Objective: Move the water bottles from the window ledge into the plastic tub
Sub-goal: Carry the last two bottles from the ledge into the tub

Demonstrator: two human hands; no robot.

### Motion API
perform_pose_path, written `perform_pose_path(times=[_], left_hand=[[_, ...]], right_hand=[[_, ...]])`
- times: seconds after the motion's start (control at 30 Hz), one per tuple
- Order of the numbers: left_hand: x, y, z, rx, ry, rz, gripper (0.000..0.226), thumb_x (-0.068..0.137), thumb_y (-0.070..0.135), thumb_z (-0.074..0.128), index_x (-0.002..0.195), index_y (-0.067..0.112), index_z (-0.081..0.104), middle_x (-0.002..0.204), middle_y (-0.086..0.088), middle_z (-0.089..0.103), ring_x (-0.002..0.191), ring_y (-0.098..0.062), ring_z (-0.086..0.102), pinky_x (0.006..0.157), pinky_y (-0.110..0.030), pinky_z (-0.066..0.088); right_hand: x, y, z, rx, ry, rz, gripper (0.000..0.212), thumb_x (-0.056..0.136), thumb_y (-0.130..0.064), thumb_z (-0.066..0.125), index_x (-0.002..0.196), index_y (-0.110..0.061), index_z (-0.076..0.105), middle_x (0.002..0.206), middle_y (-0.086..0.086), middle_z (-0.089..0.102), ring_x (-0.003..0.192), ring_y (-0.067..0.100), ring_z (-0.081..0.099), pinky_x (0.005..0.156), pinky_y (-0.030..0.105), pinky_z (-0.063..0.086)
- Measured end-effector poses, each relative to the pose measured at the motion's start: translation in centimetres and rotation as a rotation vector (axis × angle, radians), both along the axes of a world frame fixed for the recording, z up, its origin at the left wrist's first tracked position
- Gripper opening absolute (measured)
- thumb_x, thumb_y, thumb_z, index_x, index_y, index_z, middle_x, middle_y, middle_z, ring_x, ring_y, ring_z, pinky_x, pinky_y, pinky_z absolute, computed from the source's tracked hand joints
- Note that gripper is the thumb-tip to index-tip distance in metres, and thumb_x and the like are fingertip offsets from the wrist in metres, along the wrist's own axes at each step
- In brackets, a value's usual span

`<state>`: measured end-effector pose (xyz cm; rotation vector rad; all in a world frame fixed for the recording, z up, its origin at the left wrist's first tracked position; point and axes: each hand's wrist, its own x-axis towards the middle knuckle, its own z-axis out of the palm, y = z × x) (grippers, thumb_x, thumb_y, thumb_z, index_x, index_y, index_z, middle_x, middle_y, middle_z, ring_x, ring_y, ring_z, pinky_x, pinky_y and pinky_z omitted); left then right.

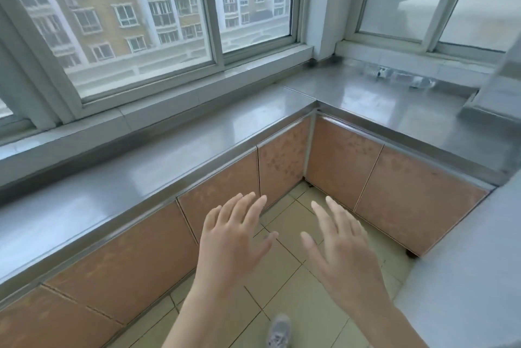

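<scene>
My left hand [234, 237] and my right hand [342, 246] hover side by side over the floor in front of the ledge, palms down, fingers spread and straight, holding nothing. The grey window ledge [174, 150] runs along the window and turns the corner to the right. A clear water bottle [400, 77] lies on its side on the right part of the ledge, blurred, far from both hands. No plastic tub is in view.
Pink tiled panels [338, 156] face the ledge below its metal edge. The floor [287, 285] is pale tile; my grey shoe [279, 330] shows at the bottom. A grey wall or pillar [462, 277] stands at the right.
</scene>
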<state>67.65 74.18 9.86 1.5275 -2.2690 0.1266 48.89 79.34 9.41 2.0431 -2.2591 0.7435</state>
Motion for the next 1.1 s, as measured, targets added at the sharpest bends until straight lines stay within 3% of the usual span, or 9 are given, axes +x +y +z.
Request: perform_pose_path(times=[0.4,0.73,0.9,1.0,1.1], left_hand=[[-13.5,-25.1,1.4,-0.011,0.002,-0.194,0.059,0.085,0.061,0.045,0.134,0.031,0.057,0.136,0.008,0.060,0.128,-0.016,0.054,0.102,-0.041,0.043],[-26.2,-38.6,0.0,-0.018,0.016,-0.297,0.058,0.085,0.061,0.048,0.134,0.031,0.057,0.137,0.008,0.060,0.129,-0.015,0.053,0.102,-0.040,0.042],[-32.5,-45.3,-0.5,-0.005,-0.038,-0.262,0.060,0.084,0.063,0.045,0.135,0.033,0.054,0.136,0.010,0.059,0.127,-0.014,0.054,0.101,-0.039,0.044],[-36.2,-49.3,-0.7,0.013,-0.050,-0.244,0.060,0.084,0.064,0.045,0.136,0.034,0.052,0.136,0.011,0.059,0.128,-0.014,0.054,0.103,-0.040,0.043],[-40.3,-52.9,-0.8,0.015,-0.049,-0.229,0.060,0.083,0.064,0.051,0.134,0.033,0.055,0.134,0.011,0.060,0.126,-0.014,0.056,0.102,-0.040,0.044]], right_hand=[[-11.1,-20.9,2.3,0.052,0.055,-0.204,0.057,0.090,-0.051,0.034,0.137,-0.022,0.049,0.143,0.007,0.047,0.128,0.026,0.047,0.101,0.046,0.043],[-22.9,-33.3,1.8,0.152,0.031,-0.271,0.066,0.089,-0.059,0.016,0.146,-0.029,0.031,0.155,0.000,0.028,0.141,0.020,0.027,0.113,0.039,0.025],[-30.0,-40.7,1.4,0.177,-0.023,-0.244,0.063,0.091,-0.057,0.025,0.148,-0.031,0.024,0.157,-0.003,0.021,0.143,0.018,0.020,0.115,0.036,0.019],[-34.2,-44.9,1.2,0.185,-0.030,-0.226,0.062,0.092,-0.058,0.020,0.147,-0.030,0.027,0.155,-0.001,0.026,0.141,0.019,0.025,0.113,0.036,0.022],[-38.4,-48.8,1.2,0.153,0.000,-0.228,0.064,0.090,-0.057,0.021,0.140,-0.025,0.043,0.147,0.004,0.041,0.133,0.024,0.041,0.107,0.039,0.034]])
